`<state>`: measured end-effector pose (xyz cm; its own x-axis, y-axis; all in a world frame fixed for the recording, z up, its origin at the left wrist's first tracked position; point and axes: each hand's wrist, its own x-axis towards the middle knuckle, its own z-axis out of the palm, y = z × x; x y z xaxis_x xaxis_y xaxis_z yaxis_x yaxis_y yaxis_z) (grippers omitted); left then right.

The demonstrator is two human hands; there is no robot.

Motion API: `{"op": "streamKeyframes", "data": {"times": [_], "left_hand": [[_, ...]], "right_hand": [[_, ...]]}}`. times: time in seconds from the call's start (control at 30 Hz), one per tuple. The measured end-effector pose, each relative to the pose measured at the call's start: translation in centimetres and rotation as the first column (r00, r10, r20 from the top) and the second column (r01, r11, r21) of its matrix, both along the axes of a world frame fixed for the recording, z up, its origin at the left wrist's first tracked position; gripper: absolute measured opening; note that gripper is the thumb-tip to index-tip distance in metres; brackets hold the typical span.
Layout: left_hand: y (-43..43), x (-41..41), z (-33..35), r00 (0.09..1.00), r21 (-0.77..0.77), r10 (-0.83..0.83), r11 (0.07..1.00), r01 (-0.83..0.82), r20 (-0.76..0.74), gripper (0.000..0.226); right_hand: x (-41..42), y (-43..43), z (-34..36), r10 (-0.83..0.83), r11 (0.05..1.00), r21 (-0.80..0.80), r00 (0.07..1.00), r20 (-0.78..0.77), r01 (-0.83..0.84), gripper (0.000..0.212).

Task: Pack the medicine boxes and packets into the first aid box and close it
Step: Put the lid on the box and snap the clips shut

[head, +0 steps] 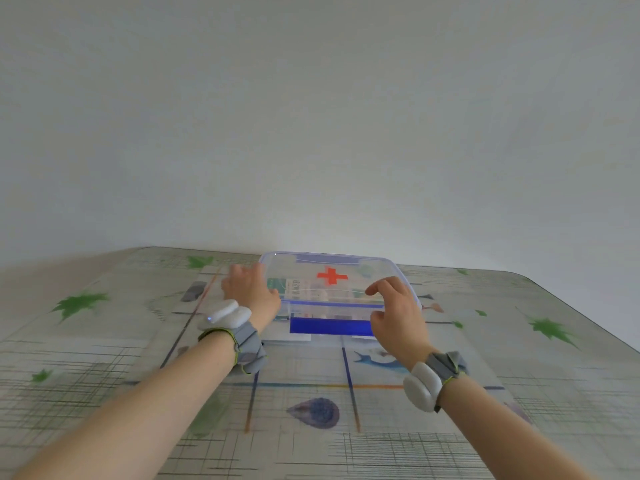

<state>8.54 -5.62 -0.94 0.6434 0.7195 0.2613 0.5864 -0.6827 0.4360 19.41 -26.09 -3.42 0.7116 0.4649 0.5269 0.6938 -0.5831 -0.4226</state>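
A plain, pale grey-white wall (311, 116) fills the upper view in soft, even light, above a surface (519, 403) with rounded far corners, its pale cover printed with fine grid lines and green leaves (78, 304) near both side edges.

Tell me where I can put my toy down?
Bare room: the patterned tablecloth between the forearms, and both sides by the green leaf prints. Crowded: the clear plastic first aid box with a red cross, with the left hand and right hand at it.
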Motion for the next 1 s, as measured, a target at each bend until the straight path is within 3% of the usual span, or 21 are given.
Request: {"op": "streamKeyframes", "data": {"times": [0.1, 0.2, 0.33, 0.53, 0.73, 1.0], "left_hand": [[-1.2, -0.2, -0.4, 0.948, 0.080, -0.312, 0.948, 0.307, 0.063, 0.041], [-2.0, -0.6, -1.6, 0.896, 0.119, -0.443, 0.888, 0.443, -0.029, 0.046], [-2.0, -0.8, -3.2, 0.904, 0.361, -0.388, 0.829, 0.428, -0.179, 0.075], [-2.9, -0.2, -4.2, 0.949, 0.522, -0.221, 0.795, 0.309, -0.225, 0.074], [-2.8, -0.4, -4.2, 0.935, 0.486, -0.303, 0.799, 0.353, -0.182, 0.058], [-2.6, -0.6, -3.9, 0.927, 0.447, -0.362, 0.815, 0.368, -0.102, 0.043]], "right_hand": [[1.1, -1.1, -0.5, -0.020, 0.976, -0.216, 1.000, 0.011, 0.022, 0.056], [1.6, -1.8, -1.1, -0.006, 0.930, -0.367, 1.000, 0.013, 0.011, 0.072], [1.9, -2.4, -1.6, 0.028, 0.904, -0.428, 0.997, 0.073, 0.006, 0.080], [1.9, -2.1, -2.3, 0.001, 0.931, -0.361, 0.991, 0.135, 0.048, 0.080], [2.1, -2.2, -2.8, 0.030, 0.958, -0.286, 0.986, 0.163, 0.019, 0.071], [2.7, -3.0, -2.0, 0.099, 0.962, -0.263, 0.991, 0.089, -0.073, 0.058]]}}
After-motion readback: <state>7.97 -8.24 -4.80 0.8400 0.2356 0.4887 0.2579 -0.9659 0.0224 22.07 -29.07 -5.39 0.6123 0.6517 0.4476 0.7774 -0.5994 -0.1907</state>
